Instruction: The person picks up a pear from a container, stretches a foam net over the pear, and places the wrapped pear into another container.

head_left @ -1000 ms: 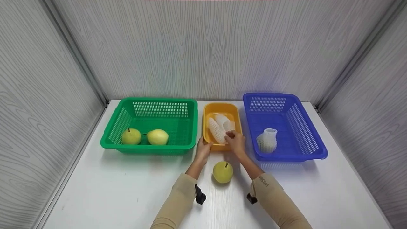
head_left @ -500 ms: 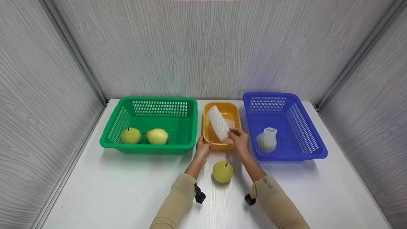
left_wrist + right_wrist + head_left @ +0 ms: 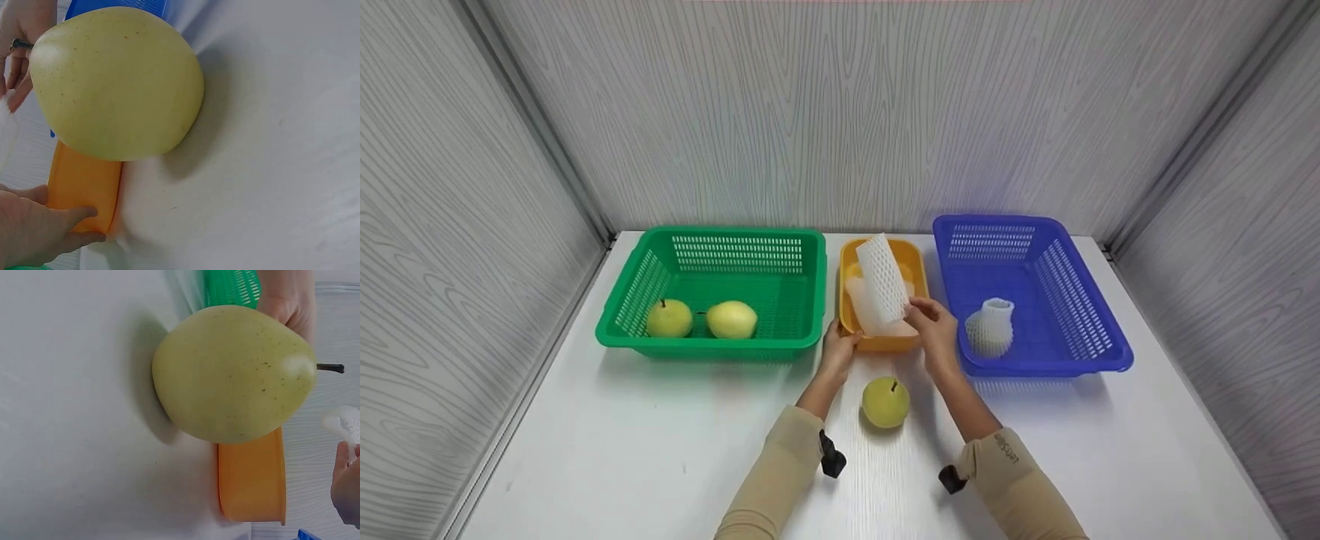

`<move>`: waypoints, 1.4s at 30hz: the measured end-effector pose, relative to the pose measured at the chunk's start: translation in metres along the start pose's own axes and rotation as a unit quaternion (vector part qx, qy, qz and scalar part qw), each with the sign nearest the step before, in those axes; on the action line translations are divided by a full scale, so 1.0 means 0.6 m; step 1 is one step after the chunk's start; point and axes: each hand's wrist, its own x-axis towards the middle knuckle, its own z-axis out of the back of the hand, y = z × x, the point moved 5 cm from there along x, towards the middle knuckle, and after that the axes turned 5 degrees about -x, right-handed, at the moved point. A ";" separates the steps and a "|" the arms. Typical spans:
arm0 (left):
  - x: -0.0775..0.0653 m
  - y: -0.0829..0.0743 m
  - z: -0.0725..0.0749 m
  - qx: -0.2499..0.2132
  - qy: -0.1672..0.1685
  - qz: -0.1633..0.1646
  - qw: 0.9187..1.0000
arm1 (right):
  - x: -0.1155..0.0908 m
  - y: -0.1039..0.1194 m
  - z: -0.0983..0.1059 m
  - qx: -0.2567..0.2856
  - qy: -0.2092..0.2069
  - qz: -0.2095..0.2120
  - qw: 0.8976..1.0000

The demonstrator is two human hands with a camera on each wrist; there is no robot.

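My right hand pinches a white foam fruit net by its near end, holding it tilted above the orange plastic box. In the right wrist view the same net hangs from the fingers, partly cut off by the frame. My left hand grips the near left corner of the box; the left wrist view shows the fingers against its wall. More white foam netting lies inside the box. Between my forearms, a yellow-green pear stands on the table, stem up.
To the left, a green basket holds two pears, one upright and one on its side. On the right stands a blue basket with a net-wrapped item in it. Walls enclose the white table.
My right hand has lifted the foam net out of the box, moving up and slightly right. The left hand stays at the box's corner. The pear has not moved.
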 end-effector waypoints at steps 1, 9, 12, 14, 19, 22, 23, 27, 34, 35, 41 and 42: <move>-0.007 -0.007 -0.003 0.002 0.000 0.005 1.000 | -0.003 0.002 0.001 0.006 0.002 0.003 1.000; -0.011 -0.008 -0.002 0.016 -0.010 -0.007 1.000 | -0.057 0.058 -0.002 -0.004 -0.011 -0.042 0.999; -0.001 0.004 0.003 0.033 -0.021 -0.016 0.999 | -0.067 0.061 0.004 0.014 -0.017 -0.065 0.998; -0.001 0.005 0.003 0.036 -0.026 -0.016 0.999 | -0.072 0.062 0.009 0.022 -0.022 -0.073 0.997; -0.004 0.011 0.007 0.066 -0.045 -0.025 0.996 | -0.084 0.060 0.017 0.020 -0.023 -0.079 0.996; -0.013 0.015 0.011 0.076 -0.067 -0.023 0.995 | -0.091 0.056 0.020 0.020 -0.019 -0.081 0.996; -0.016 0.016 0.013 0.074 -0.074 -0.022 0.994 | -0.093 0.055 0.021 0.019 -0.018 -0.081 0.996; -0.035 0.016 0.019 0.043 -0.095 -0.012 0.994 | -0.099 0.052 0.025 0.017 -0.016 -0.084 0.996; -0.072 0.000 0.014 0.062 0.006 0.017 0.998 | -0.107 0.049 0.022 0.034 -0.001 -0.082 0.996; -0.077 -0.003 0.010 0.072 0.036 0.020 0.997 | -0.109 0.050 0.020 0.040 0.000 -0.082 0.996; -0.108 -0.020 -0.017 0.135 0.177 0.051 0.974 | -0.114 0.056 0.010 0.070 0.027 -0.078 0.994; -0.112 -0.022 -0.021 0.139 0.189 0.056 0.971 | -0.114 0.058 0.008 0.072 0.033 -0.077 0.994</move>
